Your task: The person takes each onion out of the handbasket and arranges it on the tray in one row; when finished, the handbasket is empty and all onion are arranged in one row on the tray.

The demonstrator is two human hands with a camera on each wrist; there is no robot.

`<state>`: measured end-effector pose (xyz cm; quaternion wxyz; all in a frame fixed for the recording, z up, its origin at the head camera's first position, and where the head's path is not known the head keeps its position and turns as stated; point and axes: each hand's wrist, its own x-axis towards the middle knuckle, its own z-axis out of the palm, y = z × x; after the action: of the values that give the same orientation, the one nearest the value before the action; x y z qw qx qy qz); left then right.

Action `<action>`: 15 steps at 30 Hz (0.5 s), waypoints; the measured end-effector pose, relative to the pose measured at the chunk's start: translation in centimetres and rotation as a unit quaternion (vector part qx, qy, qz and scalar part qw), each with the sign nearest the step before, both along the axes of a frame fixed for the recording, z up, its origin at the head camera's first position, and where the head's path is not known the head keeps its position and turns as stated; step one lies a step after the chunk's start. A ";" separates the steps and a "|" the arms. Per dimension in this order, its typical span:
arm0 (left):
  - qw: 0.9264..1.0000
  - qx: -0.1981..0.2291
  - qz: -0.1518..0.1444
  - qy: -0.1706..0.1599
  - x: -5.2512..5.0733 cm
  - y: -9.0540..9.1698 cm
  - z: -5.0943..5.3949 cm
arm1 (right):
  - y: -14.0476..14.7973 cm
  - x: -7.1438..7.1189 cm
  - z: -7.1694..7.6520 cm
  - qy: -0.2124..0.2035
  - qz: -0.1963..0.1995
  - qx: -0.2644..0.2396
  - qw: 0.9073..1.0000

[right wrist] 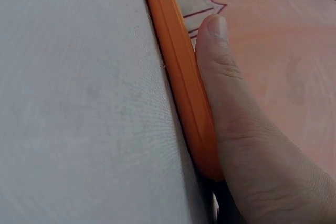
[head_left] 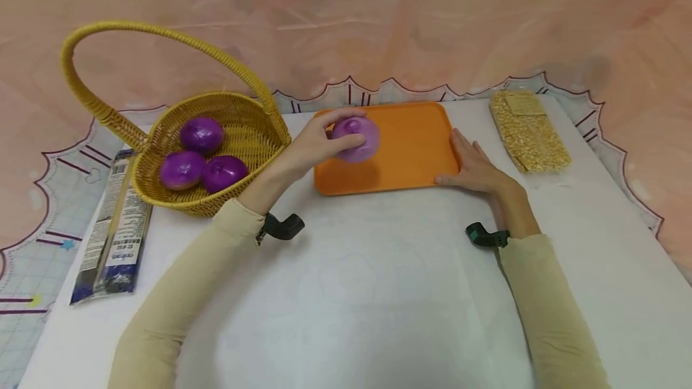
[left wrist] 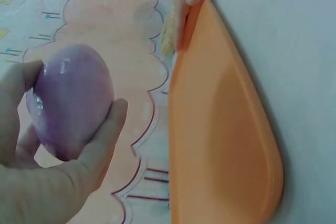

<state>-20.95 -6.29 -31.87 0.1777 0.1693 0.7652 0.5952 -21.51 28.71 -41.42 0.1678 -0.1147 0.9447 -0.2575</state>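
Note:
My left hand (head_left: pixel 319 137) grips a purple onion (head_left: pixel 361 138) between thumb and fingers, above the left half of an orange tray (head_left: pixel 411 149). In the left wrist view the onion (left wrist: pixel 73 98) looks smooth and glossy, raised clear of the tray (left wrist: pixel 210 129). At the tray's right end, my right hand (head_left: pixel 476 164) rests with its thumb on the near corner and its fingers along the side. The right wrist view shows its straight thumb (right wrist: pixel 226 77) against the tray rim (right wrist: pixel 184 82). Other purple onions (head_left: pixel 201 135) lie in a yellow wicker basket (head_left: pixel 216 101).
The basket's tall handle (head_left: pixel 178 38) arches up at the left, beside my left forearm. A long printed packet (head_left: pixel 116 227) lies partly behind the basket. Right of the tray is a clear bag of yellow kernels (head_left: pixel 532 137). A patterned cloth hangs behind the white tabletop (head_left: pixel 351 293).

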 end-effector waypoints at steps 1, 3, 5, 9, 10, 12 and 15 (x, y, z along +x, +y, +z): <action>1.000 -0.001 0.004 0.002 -0.2 0.3 -0.2 | -0.1 0.0 -0.1 0.001 0.001 0.000 1.000; 1.000 -0.008 0.009 0.004 -0.5 1.0 -0.5 | -0.2 -0.1 -0.1 0.004 0.005 0.005 1.000; 1.000 -0.019 0.014 0.003 -0.9 1.4 -0.7 | -0.2 -0.1 -0.1 0.005 0.008 0.008 1.000; 0.999 -0.037 0.028 0.005 -1.8 2.4 -1.0 | -0.2 -0.1 0.0 0.003 0.010 0.013 1.000; 0.999 -0.040 0.031 0.007 -2.1 2.7 -1.0 | -0.2 -0.1 0.1 0.002 0.009 0.014 1.000; 0.999 -0.038 0.033 0.012 -2.9 3.3 -1.2 | -0.2 -0.1 0.1 0.001 0.009 0.016 1.000; 0.999 -0.036 0.036 0.021 -4.3 4.5 -1.8 | -0.1 0.0 0.2 -0.002 0.009 0.013 1.000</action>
<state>-25.28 -1.77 -33.63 0.1461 0.1480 0.7951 0.5697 -21.56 28.66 -41.22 0.1736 -0.1204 0.9466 -0.2437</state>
